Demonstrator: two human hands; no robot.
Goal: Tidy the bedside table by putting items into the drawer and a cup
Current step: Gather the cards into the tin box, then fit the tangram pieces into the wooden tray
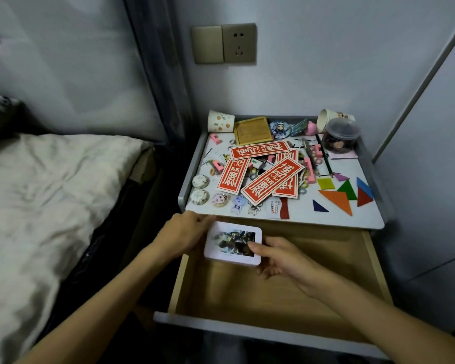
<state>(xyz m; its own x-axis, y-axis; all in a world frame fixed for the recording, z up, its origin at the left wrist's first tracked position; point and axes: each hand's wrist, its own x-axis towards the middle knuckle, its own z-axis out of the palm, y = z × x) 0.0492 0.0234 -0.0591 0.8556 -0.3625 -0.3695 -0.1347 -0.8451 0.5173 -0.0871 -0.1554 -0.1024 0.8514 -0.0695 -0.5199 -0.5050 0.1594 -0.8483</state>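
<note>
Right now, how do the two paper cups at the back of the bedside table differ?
The left cup stands on end; the right cup lies on its side, mouth showing. The left cup is in full view; the right cup sits partly behind a clear jar. Both are printed paper cups.

Two paper cups [220, 121], two round tins [200, 181] — seven coloured tangram pieces [338, 199], one jar [340, 137]

- Head cam, wide-angle: looks forward and down, close over the open drawer [286, 292].
- At 12 o'clock: bedside table [352, 166], near; at 9 o'clock: bed [50, 193].
</note>
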